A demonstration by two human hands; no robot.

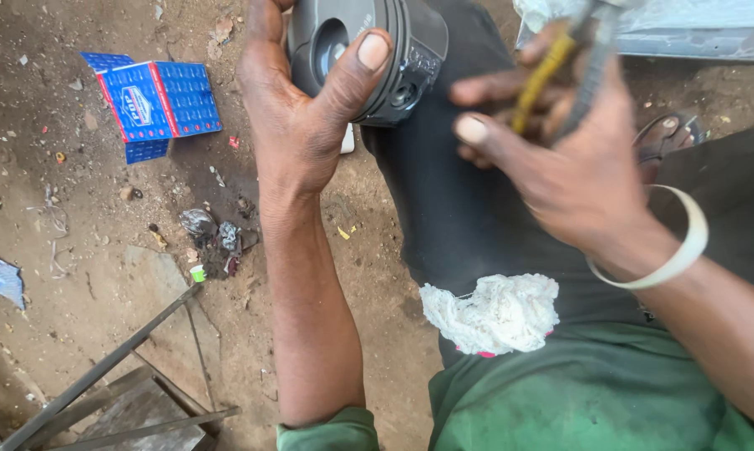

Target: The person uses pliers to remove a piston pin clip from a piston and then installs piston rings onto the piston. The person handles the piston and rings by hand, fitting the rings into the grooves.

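Note:
My left hand (297,108) grips a dark grey metal piston (368,50) at the top of the view, thumb pressed over its side and its hollow underside turned toward me. My right hand (569,159), blurred by motion and with a pale bangle at the wrist, holds a plier-like tool with a yellow and a grey handle (561,67) just right of the piston. The tool's working end is out of view. A crumpled white rag (494,313) lies on my dark trouser leg below both hands.
An open blue and red cardboard box (155,100) lies on the dirt ground at upper left. Small scraps of litter (214,238) sit in the middle. A metal frame (118,392) stands at lower left. A sandalled foot (665,134) shows at right.

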